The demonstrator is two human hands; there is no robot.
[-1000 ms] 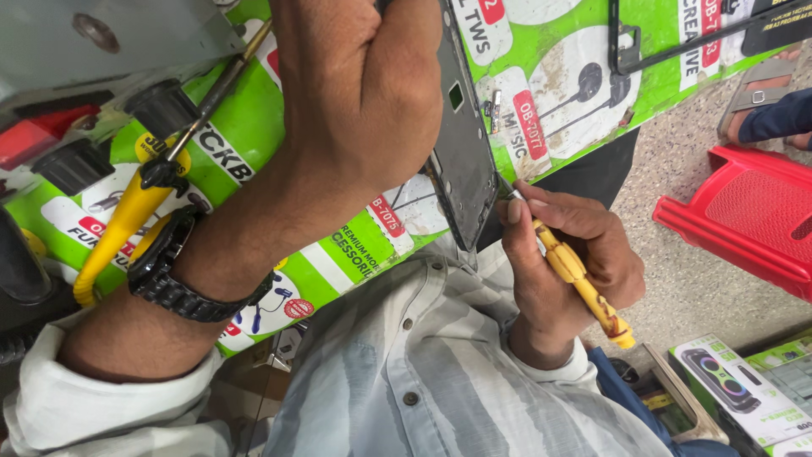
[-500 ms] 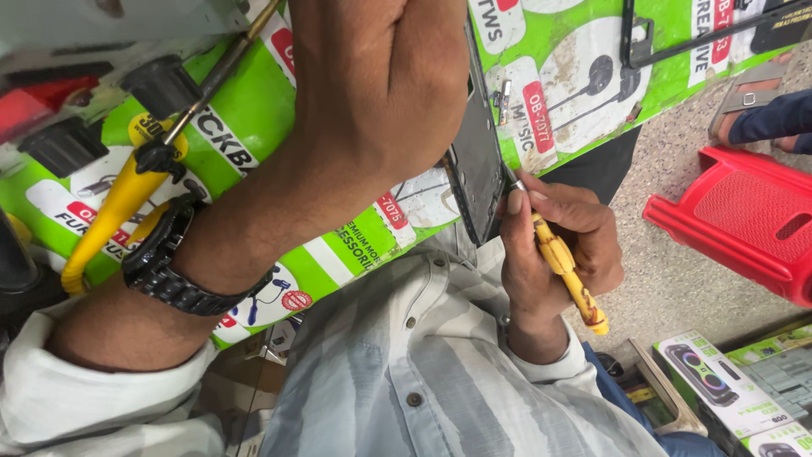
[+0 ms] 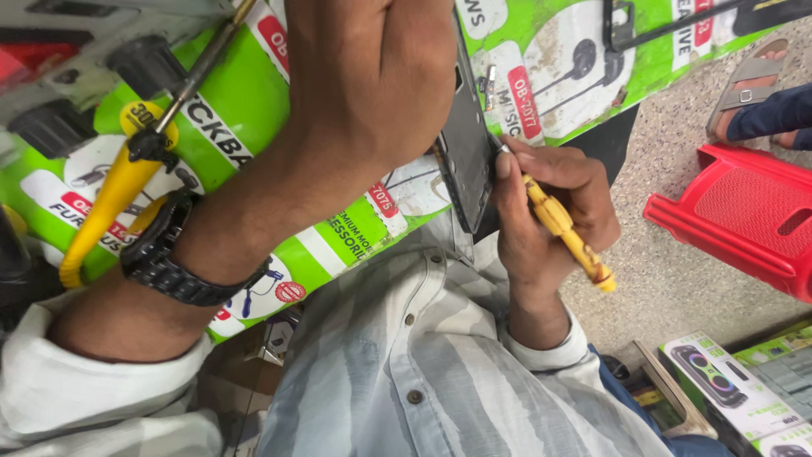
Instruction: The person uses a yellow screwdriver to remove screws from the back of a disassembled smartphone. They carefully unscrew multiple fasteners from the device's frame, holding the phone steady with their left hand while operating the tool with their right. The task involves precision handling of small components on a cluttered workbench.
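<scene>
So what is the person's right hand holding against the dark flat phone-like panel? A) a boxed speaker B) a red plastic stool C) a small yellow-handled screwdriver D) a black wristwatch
C: the right hand grips a small yellow-handled screwdriver, its tip set against the edge of the dark flat panel that the left hand steadies; the black wristwatch sits on the left wrist, and the red plastic stool stands apart on the floor.

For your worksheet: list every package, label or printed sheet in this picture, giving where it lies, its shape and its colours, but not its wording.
Printed sheet: covers the worktop under both hands; bright green with white ovals, red tags, earphone pictures.
Speaker box: bottom right, on the floor; rectangular, white, green edge, picturing a black speaker.
Second box: right of it, cut by the frame; green, grey panel.
Round sticker: on the sheet, upper left; yellow.
</scene>
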